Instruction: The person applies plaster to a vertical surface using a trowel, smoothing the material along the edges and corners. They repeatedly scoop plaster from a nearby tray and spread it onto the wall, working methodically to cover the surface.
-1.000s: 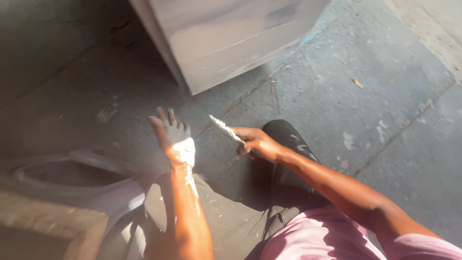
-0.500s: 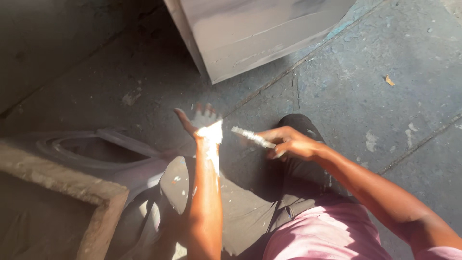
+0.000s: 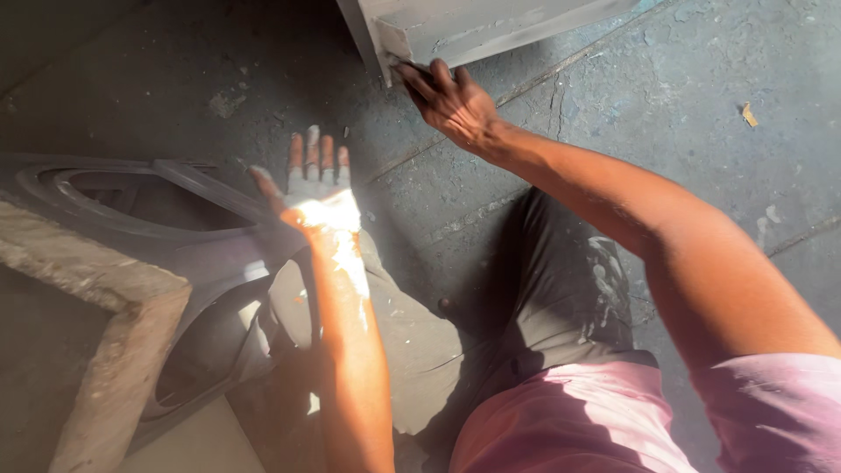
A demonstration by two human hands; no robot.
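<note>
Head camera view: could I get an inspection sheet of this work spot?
Surface: rough grey concrete floor, cracked and dusty.
Job's things: pale grey box-like panel; its lower corner is touched by the right hand.
Clutter: dark moulded part with an oval opening, a concrete block, a small yellowish scrap.
Hands: left hand spread open, palm coated in white paste; right hand's fingers press at the panel corner, any tool hidden.
Cables: nothing seen.
Surroundings: strong sunlight patches, deep shadow.
</note>
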